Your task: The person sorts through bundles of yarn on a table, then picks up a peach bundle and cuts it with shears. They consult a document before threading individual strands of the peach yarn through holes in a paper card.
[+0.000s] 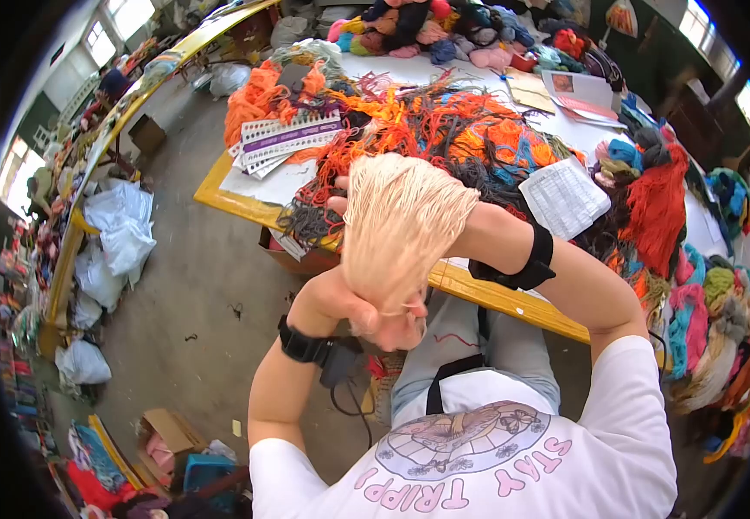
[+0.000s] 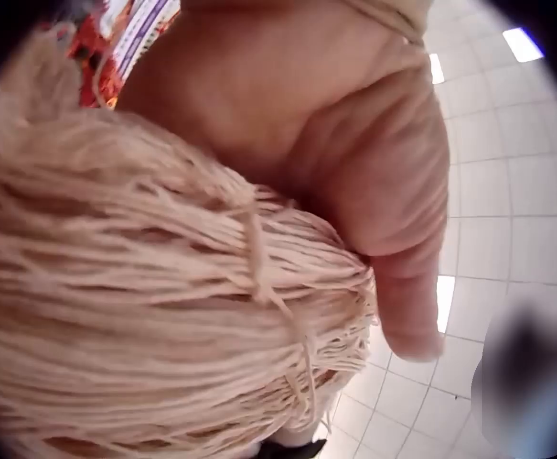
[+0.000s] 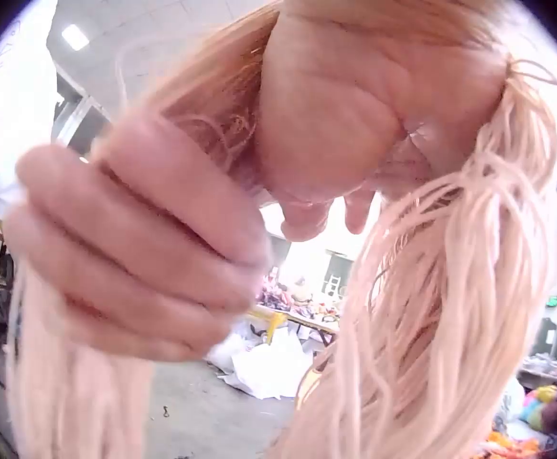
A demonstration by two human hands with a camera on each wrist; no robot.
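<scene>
A thick skein of pale cream yarn (image 1: 405, 216) hangs between both hands in the head view. My left hand (image 1: 383, 322) grips its lower end, fingers curled. My right hand (image 1: 484, 229) reaches behind the upper part, with fingertips showing at the skein's left edge. Up close in the left wrist view, my left palm (image 2: 288, 115) lies against the yarn (image 2: 164, 296), thumb extended downward; a thin tie strand crosses the bundle. The right wrist view shows a palm (image 3: 355, 96) beside the strands (image 3: 441, 316) and curled fingers around yarn; whose fingers they are, I cannot tell.
Tangled orange, red and grey yarn (image 1: 470, 138) covers part of the yellow-edged table (image 1: 245, 201). Colour cards (image 1: 293, 137) and a written sheet (image 1: 565, 197) lie among it. Red yarn (image 1: 658, 208) hangs at the right. White bags (image 1: 121, 221) stand left; boxes sit on the floor.
</scene>
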